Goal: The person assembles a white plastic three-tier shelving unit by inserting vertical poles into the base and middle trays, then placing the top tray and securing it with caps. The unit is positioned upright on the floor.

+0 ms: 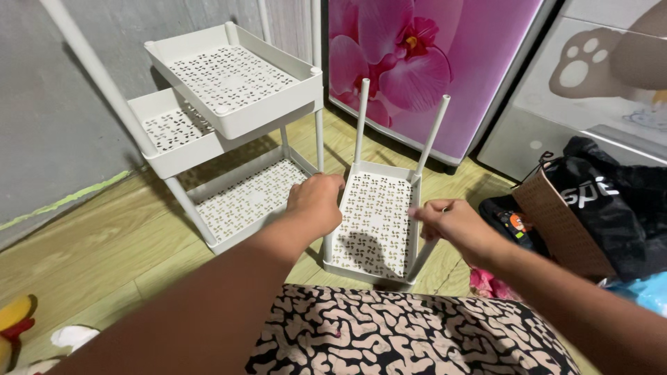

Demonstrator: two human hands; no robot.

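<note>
A small white perforated shelf tray [375, 215] stands on the wooden floor in front of me, with two white poles [431, 135] rising from its far corners. My left hand [316, 201] grips the tray's left rim near the far corner. My right hand [451, 222] closes on the right rim beside the right pole. A white three-tier shelf rack [229, 90] leans tilted to the left of it, close to my left hand.
A cabinet with a pink flower print [431, 62] stands behind the tray. A brown bag [563, 222] and black bags [625, 201] lie at right. My patterned lap [410, 333] fills the foreground. A grey wall [55, 125] runs along the left; a toy [14, 326] lies bottom left.
</note>
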